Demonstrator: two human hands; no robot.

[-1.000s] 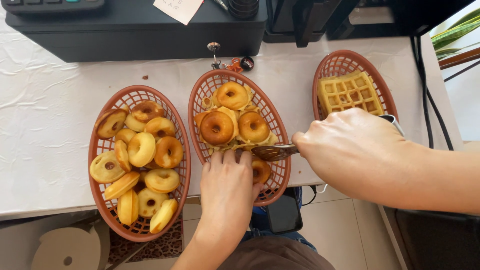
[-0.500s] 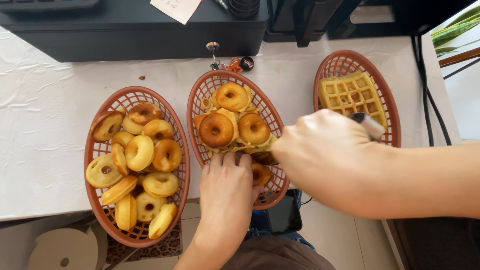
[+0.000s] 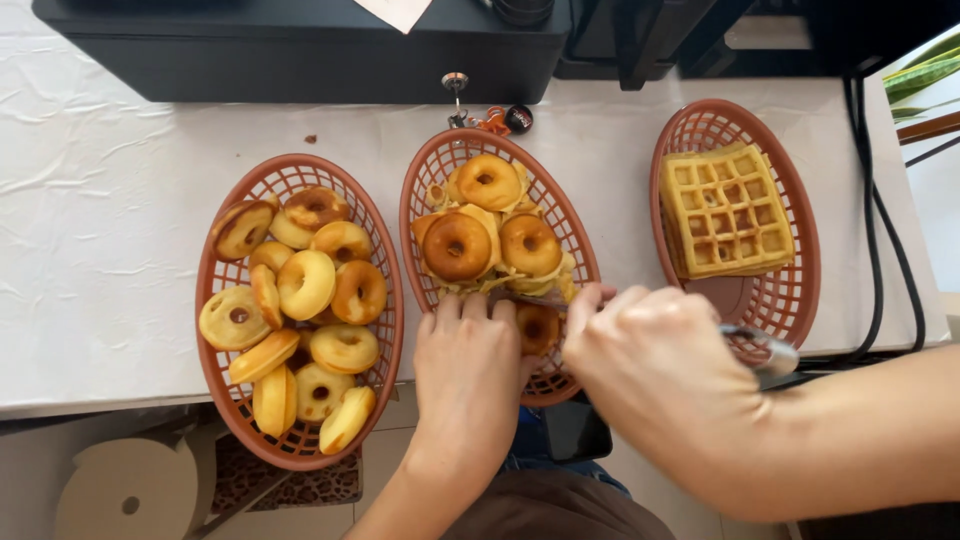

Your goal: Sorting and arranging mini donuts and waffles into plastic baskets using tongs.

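Note:
My left hand [image 3: 465,370] lies palm down on the near rim of the middle red oval basket [image 3: 413,200], fingers together, holding it. That basket holds a few browned ring donuts [image 3: 457,245] on yellow batter scraps, and a darker donut [image 3: 538,330] sits between my hands. My right hand [image 3: 660,380] grips metal tongs [image 3: 765,352]. Their handle sticks out to the right, and their tips reach under the near side of the donut pile.
A left red basket [image 3: 300,165] is piled with several pale ring donuts [image 3: 305,283]. A right red basket [image 3: 790,310] holds square waffles [image 3: 725,210]. At the back stand a black box [image 3: 300,50] with a key and fob [image 3: 490,120]. Black cables [image 3: 880,250] run at the right. The white table's near edge is under my hands.
My right hand has moved left and nearer to me with the tongs, closing in beside my left hand. My left hand has stayed on the middle basket.

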